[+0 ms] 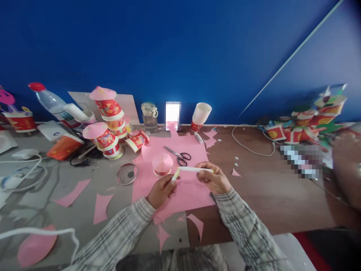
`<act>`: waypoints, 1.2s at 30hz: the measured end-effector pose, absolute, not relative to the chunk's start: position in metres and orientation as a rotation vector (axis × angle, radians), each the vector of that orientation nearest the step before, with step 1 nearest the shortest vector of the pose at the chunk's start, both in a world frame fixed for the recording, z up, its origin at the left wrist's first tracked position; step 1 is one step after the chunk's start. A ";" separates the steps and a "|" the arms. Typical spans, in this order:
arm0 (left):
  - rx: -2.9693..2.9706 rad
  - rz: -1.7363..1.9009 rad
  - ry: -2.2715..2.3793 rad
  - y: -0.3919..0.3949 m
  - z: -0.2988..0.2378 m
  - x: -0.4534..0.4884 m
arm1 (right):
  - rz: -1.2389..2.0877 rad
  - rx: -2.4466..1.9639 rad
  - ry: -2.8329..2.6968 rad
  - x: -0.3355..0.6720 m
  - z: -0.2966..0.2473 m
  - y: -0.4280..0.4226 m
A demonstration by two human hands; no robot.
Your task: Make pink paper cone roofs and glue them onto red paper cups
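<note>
My right hand (213, 178) is closed round a thin white pen-like stick (194, 169), held level above a large pink paper sheet (180, 188). My left hand (161, 190) is closed on a small pale cap (175, 175) just off the stick's left end. A paper cup with a pink paper top (162, 164) stands on the sheet just beyond my left hand. Scissors with black handles (179, 154) lie on the sheet behind the cup.
Stacked red paper cups with pink tops (108, 124) stand at the back left, beside a plastic bottle (53, 103), a glass jar (149, 116) and a tipped white cup (200, 114). A tape ring (127, 174), pink offcuts (72, 193) and white cables (251, 146) lie around.
</note>
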State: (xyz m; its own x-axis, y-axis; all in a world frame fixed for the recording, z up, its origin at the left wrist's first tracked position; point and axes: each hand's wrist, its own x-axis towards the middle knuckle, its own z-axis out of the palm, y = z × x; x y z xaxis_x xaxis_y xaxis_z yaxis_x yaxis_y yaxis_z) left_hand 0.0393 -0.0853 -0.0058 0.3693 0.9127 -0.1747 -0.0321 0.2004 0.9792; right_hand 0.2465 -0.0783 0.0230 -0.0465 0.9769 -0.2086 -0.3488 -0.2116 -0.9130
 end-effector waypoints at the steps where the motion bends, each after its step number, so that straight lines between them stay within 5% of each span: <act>1: 1.183 0.825 0.970 -0.085 -0.006 0.039 | 1.518 -1.077 -0.822 0.246 0.024 -0.078; 36: 1.157 0.850 0.889 -0.083 -0.004 0.041 | 1.562 -0.941 -0.775 0.242 0.024 -0.077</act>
